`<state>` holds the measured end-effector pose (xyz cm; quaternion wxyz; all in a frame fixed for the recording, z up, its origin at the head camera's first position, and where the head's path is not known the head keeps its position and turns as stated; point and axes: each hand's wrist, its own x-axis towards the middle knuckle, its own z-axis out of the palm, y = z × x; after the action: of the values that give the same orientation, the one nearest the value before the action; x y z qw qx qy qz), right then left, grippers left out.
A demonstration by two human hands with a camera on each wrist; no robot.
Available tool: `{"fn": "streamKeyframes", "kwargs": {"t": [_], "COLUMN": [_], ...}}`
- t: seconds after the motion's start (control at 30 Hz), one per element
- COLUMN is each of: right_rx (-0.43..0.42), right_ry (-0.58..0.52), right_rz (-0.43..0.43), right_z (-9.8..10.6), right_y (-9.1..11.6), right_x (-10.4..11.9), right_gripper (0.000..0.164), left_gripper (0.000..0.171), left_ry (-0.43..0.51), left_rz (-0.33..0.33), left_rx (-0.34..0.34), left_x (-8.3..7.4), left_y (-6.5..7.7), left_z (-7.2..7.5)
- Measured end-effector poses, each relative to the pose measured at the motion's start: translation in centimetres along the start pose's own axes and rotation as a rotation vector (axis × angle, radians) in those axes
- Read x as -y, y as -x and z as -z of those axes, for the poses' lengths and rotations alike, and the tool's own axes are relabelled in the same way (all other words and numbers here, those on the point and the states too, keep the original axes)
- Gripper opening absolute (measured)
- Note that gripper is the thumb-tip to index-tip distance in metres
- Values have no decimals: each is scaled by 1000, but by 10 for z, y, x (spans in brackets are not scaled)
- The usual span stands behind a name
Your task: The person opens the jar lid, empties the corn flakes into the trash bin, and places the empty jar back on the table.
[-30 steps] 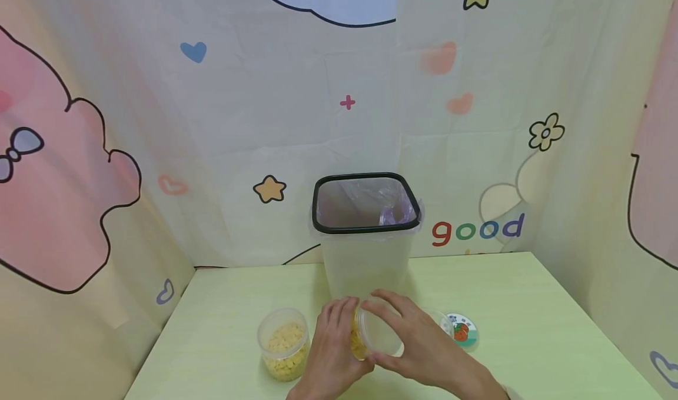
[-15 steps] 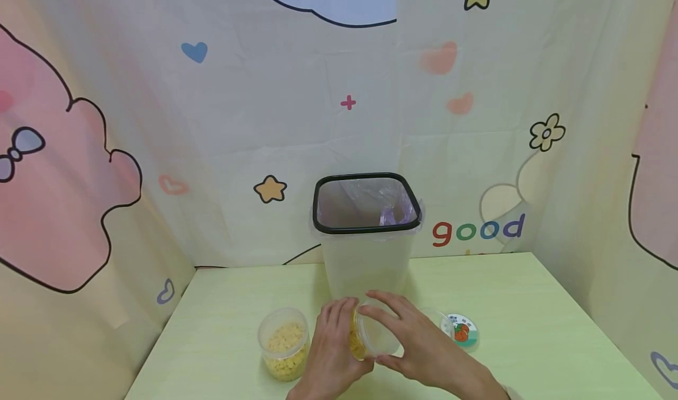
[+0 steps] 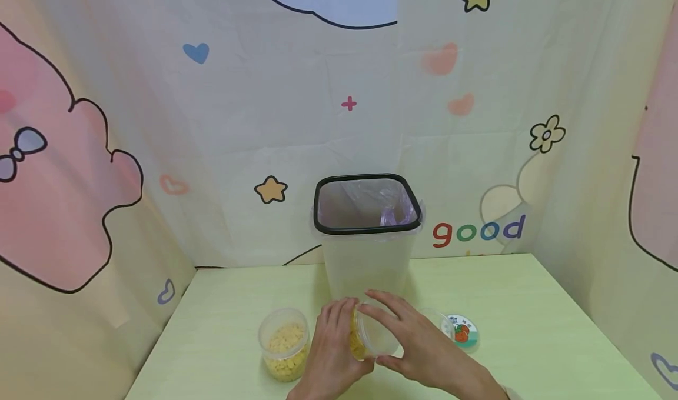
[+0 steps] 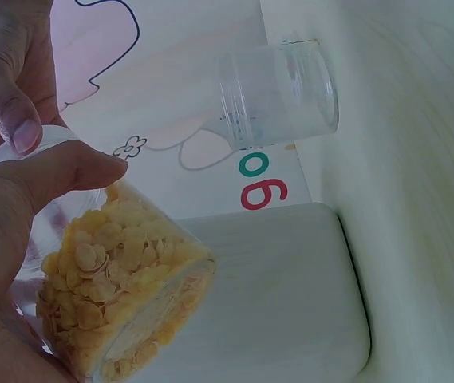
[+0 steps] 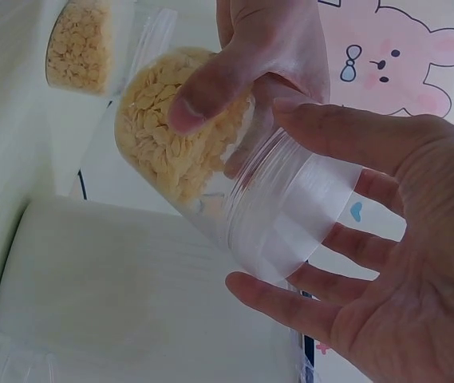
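Note:
My left hand (image 3: 332,350) grips a clear plastic jar (image 5: 211,187) of yellow corn flakes (image 4: 119,271), tipped on its side with its lidded end towards the right. At that end, my right hand (image 3: 424,344) curves its spread fingers and thumb around the translucent lid (image 5: 316,209). In the right wrist view the right thumb lies at the lid's edge, with some fingers partly hidden behind the lid. Another jar of flakes (image 3: 286,360) stands upright and uncovered to the left of my hands.
A pale bin (image 3: 365,265) with a black rim and a purple liner stands behind my hands. To the right are a clear jar (image 4: 282,96) with no flakes in it and a round printed lid (image 3: 462,333). A patterned curtain (image 3: 238,123) encloses the table (image 3: 222,306).
My right fingers and thumb have shifted slightly around the lid, the thumb a little to the right. The left hand keeps its hold on the jar, and the other things stay in place.

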<state>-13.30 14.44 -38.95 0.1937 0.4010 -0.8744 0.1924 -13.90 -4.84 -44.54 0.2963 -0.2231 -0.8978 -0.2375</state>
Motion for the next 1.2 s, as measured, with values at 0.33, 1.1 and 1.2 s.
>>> {"fn": "streamKeyframes", "kwargs": {"t": [0.33, 1.1, 1.2], "right_rx": [-67, -79, -74], "right_ry": [9, 18, 16], "right_rz": [19, -85, -104], "right_z": [0, 1, -1], "right_y": [0, 3, 4], "right_x": [-1, -10, -12], "right_gripper": [92, 86, 86], "left_gripper": [100, 97, 96], "left_ry": [16, 13, 0], "left_rz": [40, 86, 76], "left_rx": [3, -124, -154], "left_x": [2, 16, 19], "left_y": [1, -3, -3], "left_z": [0, 9, 11]}}
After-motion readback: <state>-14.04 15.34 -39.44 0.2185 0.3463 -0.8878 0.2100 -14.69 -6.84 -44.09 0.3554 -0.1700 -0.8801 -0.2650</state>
